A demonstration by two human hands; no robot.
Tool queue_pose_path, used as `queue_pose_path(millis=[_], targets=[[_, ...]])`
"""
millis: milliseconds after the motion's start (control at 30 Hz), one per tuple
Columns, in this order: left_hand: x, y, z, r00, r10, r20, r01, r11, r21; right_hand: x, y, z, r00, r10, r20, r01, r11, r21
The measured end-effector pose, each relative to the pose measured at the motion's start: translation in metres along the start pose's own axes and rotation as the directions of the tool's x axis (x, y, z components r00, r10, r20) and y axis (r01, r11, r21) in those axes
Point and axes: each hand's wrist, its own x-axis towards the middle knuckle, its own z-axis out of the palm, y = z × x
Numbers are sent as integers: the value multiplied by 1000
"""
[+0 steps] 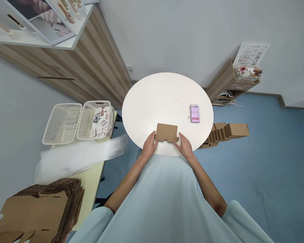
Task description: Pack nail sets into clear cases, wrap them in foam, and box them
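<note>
A small brown cardboard box point(167, 131) lies near the front edge of the round white table point(164, 87). Its lid is down, and a notched front flap with side ears sticks out toward me. My left hand point(149, 145) grips the box's left front corner, fingers along the side and thumb by the flap's ear. At the opposite front corner, my right hand point(184, 145) holds the right ear in the same way. A phone with a blurred pinkish screen point(195, 113) rests on the table to the right of the box.
At left, a side table point(91, 182) carries two white baskets point(62, 123), translucent packing sheets point(78, 157) and a stack of flattened cardboard boxes point(38, 216). Folded boxes point(236, 129) are stacked on the floor at right. A wooden cabinet point(98, 64) and a small shelf unit point(224, 82) stand behind.
</note>
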Motion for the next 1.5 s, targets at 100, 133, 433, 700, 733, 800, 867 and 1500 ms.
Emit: queue_pose_path(millis=[100,133,433,700,733,800,867,1500], targets=[[-4,1,0,1000,-10,12,9,1000,8,-6,-4,-4,996,71,49,-69,997,-30],[-5,2,1,1000,-22,16,22,1000,6,-7,-6,-5,994,87,72,-84,996,-42],[-8,7,2,977,-168,129,157,983,92,-5,-15,-5,960,200,196,-207,978,16],[-7,0,13,950,-286,124,294,955,-48,-4,-2,7,967,200,156,-228,955,192],[-7,-2,16,949,-294,110,302,951,-69,-3,0,9,968,207,144,-232,954,189],[-6,-6,20,951,-298,83,306,945,-111,-1,3,12,970,212,121,-232,955,185],[-5,-11,23,952,-298,68,305,941,-149,1,8,16,973,207,105,-224,956,192],[-5,8,1,936,-330,-122,272,899,-344,10,6,14,988,151,-27,-97,754,650]])
